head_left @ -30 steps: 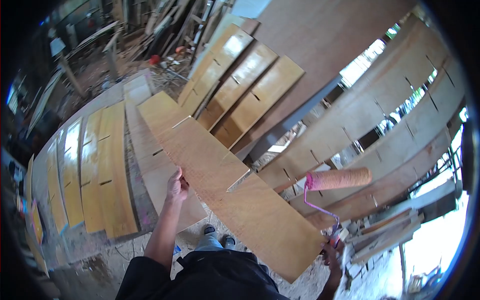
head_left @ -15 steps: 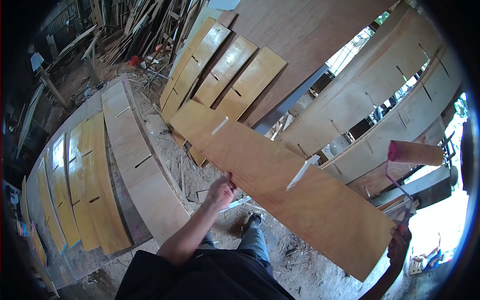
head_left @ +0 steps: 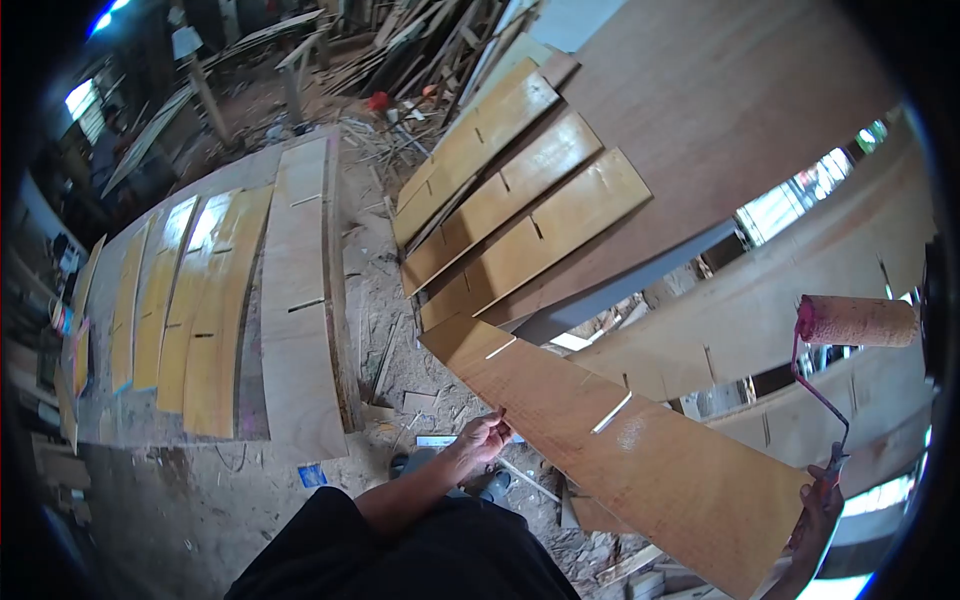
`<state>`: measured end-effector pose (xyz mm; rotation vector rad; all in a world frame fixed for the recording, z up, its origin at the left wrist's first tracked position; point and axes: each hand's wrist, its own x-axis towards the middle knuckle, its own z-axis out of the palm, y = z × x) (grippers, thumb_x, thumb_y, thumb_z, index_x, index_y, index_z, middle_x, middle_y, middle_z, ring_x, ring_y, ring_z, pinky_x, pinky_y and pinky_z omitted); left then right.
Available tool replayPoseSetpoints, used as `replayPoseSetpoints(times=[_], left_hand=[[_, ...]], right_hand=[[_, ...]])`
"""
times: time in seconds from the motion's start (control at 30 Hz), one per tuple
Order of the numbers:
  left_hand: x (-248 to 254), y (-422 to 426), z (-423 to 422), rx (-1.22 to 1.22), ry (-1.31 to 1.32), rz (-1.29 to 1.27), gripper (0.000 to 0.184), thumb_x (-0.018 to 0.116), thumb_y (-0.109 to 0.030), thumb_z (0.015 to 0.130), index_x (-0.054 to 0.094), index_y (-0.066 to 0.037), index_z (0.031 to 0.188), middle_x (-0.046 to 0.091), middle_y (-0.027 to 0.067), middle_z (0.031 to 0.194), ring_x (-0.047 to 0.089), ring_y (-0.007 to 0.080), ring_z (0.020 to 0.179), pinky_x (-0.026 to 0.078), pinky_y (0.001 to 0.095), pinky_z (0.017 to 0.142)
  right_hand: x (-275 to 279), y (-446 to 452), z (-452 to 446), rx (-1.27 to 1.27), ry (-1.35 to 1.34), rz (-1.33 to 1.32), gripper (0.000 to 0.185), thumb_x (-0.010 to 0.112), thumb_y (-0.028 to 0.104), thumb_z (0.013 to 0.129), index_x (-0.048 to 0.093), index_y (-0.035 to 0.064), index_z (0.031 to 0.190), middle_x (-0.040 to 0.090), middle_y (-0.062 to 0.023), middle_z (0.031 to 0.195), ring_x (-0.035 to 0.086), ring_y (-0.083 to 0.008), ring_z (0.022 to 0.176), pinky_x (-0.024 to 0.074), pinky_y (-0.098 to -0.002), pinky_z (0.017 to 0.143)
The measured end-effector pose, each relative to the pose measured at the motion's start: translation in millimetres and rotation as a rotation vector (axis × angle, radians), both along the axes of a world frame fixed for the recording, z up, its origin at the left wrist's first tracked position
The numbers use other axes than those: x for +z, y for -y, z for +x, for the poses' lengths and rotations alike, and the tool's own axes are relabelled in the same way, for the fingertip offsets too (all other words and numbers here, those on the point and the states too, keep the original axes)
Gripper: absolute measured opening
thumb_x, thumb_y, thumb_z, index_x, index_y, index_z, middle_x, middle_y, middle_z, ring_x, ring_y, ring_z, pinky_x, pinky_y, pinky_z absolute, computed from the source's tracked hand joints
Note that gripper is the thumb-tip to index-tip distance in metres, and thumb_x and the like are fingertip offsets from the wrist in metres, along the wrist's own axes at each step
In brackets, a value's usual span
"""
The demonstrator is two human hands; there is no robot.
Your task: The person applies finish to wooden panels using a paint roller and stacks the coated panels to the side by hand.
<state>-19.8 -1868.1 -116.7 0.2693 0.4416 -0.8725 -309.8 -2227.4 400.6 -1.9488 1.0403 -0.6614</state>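
A long orange-brown wooden board (head_left: 640, 440) with two narrow slots slants across the front of my body. My left hand (head_left: 482, 440) is closed at its near long edge, with the fingertips partly hidden. At the board's right end, my right hand (head_left: 822, 500) is wrapped around the handle of a paint roller (head_left: 862, 321) and also bears against the board. The roller's pink-stained sleeve sticks up above that hand. The board's far end overlaps the lower part of several glossy yellow slotted boards (head_left: 560, 220) leaning on a large brown panel (head_left: 720, 120).
To the left, a low table (head_left: 230, 165) carries several glossy yellow boards (head_left: 215, 330) and a paler slotted board (head_left: 300, 370). Pale slotted panels (head_left: 690, 330) lean at the right. Wood scraps (head_left: 420, 400) litter the floor, and timber (head_left: 440, 45) is piled at the back.
My view has turned left, showing more of the table. The held board has swung steeper, its far end now in front of the leaning yellow boards. Both hands keep their places on it.
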Motion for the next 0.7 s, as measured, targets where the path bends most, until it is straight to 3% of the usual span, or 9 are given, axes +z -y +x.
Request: replayPoseSetpoints(times=[0.13,0.2,0.33,0.4,0.43,0.47,0.53,0.57,0.7], left_hand=[[3,-3,44,0.103,0.034,-0.025,0.019,0.078,-0.014,0.093,0.070,-0.010,0.110,0.072,0.0041,0.116,0.067,0.0211,0.112,0.054,0.0397,0.105],[4,-10,68,0.161,0.129,0.000,0.015,0.077,-0.019,0.095,0.071,-0.012,0.107,0.073,0.0033,0.118,0.065,0.0222,0.118,0.048,0.0431,0.112],[-33,-29,131,0.226,0.094,-0.017,0.019,0.079,-0.019,0.093,0.072,-0.011,0.108,0.073,0.0034,0.120,0.064,0.0229,0.121,0.046,0.0444,0.114],[-14,-37,162,0.280,0.088,0.004,0.018,0.080,-0.021,0.093,0.072,-0.012,0.106,0.073,0.0035,0.119,0.064,0.0226,0.121,0.045,0.0447,0.115],[-3,-45,176,0.252,0.127,-0.029,0.015,0.081,-0.022,0.092,0.071,-0.015,0.100,0.073,0.0010,0.107,0.066,0.0186,0.108,0.044,0.0435,0.114],[-5,-48,194,0.262,0.125,-0.033,0.015,0.081,-0.022,0.092,0.071,-0.015,0.100,0.073,0.0010,0.107,0.066,0.0186,0.108,0.044,0.0435,0.114],[-7,-56,211,0.315,0.093,-0.119,0.012,0.077,-0.022,0.096,0.068,-0.015,0.094,0.058,-0.0080,0.071,0.051,0.0075,0.062,0.050,0.0329,0.094],[1,-59,222,0.330,0.066,0.000,0.015,0.080,-0.023,0.094,0.067,-0.016,0.092,0.059,-0.0077,0.072,0.053,0.0067,0.064,0.050,0.0318,0.092],[22,-71,262,0.363,0.076,-0.043,0.017,0.080,-0.027,0.094,0.067,-0.017,0.091,0.060,-0.0089,0.074,0.052,0.0072,0.065,0.051,0.0327,0.090]], right_hand=[[-26,69,72,0.182,0.093,-0.169,0.045,0.077,0.022,0.086,0.066,0.0000,0.124,0.058,0.0018,0.072,0.042,-0.0035,0.039,0.0288,-0.0207,0.035],[4,26,139,0.160,-0.107,0.050,0.047,0.077,0.021,0.087,0.064,0.0005,0.126,0.054,0.0030,0.074,0.040,-0.0037,0.040,0.0295,-0.0210,0.035],[-8,29,228,0.268,-0.105,-0.016,0.046,0.077,0.024,0.087,0.065,-0.0015,0.124,0.051,0.0040,0.069,0.036,-0.0036,0.036,0.0266,-0.0217,0.031],[-4,10,272,0.252,-0.072,-0.031,0.045,0.076,0.020,0.086,0.066,-0.0017,0.124,0.052,0.0032,0.067,0.037,-0.0040,0.035,0.0269,-0.0215,0.032],[-1,2,291,0.279,-0.074,-0.029,0.045,0.075,0.019,0.086,0.065,-0.0028,0.124,0.052,0.0033,0.068,0.038,-0.0038,0.036,0.0270,-0.0214,0.033],[1,-4,310,0.305,-0.084,-0.024,0.045,0.075,0.018,0.086,0.065,-0.0039,0.124,0.053,0.0035,0.068,0.038,-0.0036,0.036,0.0270,-0.0214,0.033],[3,-16,339,0.321,-0.069,-0.007,0.046,0.075,0.017,0.086,0.065,-0.0048,0.124,0.053,0.0034,0.068,0.038,-0.0037,0.037,0.0270,-0.0213,0.033],[5,-21,353,0.332,-0.036,0.008,0.046,0.074,0.017,0.086,0.064,-0.0058,0.125,0.053,0.0033,0.069,0.038,-0.0038,0.037,0.0270,-0.0212,0.033],[16,-31,400,0.346,-0.011,-0.048,0.047,0.074,0.016,0.086,0.064,-0.0063,0.126,0.054,0.0024,0.070,0.038,-0.0039,0.037,0.0269,-0.0209,0.034]])
